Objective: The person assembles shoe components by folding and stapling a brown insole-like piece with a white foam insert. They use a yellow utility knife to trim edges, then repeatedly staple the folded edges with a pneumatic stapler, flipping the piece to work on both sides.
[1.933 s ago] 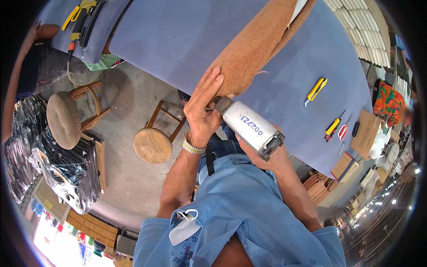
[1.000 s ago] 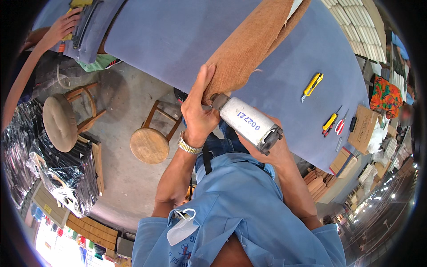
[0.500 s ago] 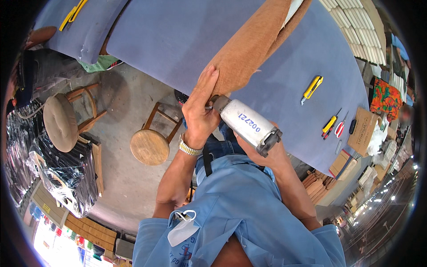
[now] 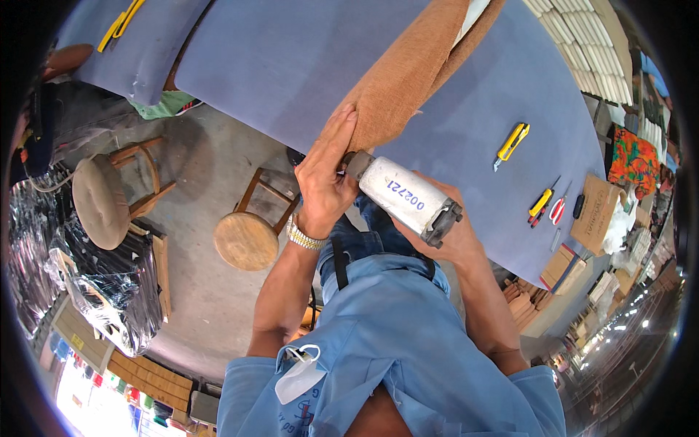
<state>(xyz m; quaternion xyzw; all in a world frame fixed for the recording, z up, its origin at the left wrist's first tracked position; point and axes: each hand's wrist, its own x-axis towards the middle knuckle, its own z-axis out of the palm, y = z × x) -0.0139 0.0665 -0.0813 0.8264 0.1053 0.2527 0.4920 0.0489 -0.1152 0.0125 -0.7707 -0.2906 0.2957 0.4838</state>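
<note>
A: Fingers first. What have they got?

B: Right hand [image 4: 460, 237] is curled round a handheld tool [image 4: 397, 191]. The whitish barrel hides most of the fingers, so I can't read how tightly they close. Left hand [image 4: 322, 188]: fingers nearly straight, close together, laid along a brown cloth piece [image 4: 404, 84]. Can't tell whether the thumb pinches from beneath.

A: Where's the tool's nose?

B: Dark end, right beside the left fingers, by the near end of the cloth. Whether it touches, can't tell. The barrel slants down from there toward the right hand.

A: And the cloth?

B: Runs up and rightward from under the left fingertips, out past the top edge. Pale strip along its far fold.

A: Further out?

B: Blue-grey tabletop [image 4: 277, 65] beyond both hands. Right of the right fingers, a yellow cutter [image 4: 512, 146]; past it, a yellow-and-black tool [image 4: 542, 199] and red-handled scissors [image 4: 558, 211], near each other. Farther right, a cardboard box [image 4: 597, 215].

A: Left side?

B: Round wooden stool [image 4: 246, 240] below and left of the left fingers; a padded stool [image 4: 100, 204] well beyond it.
</note>
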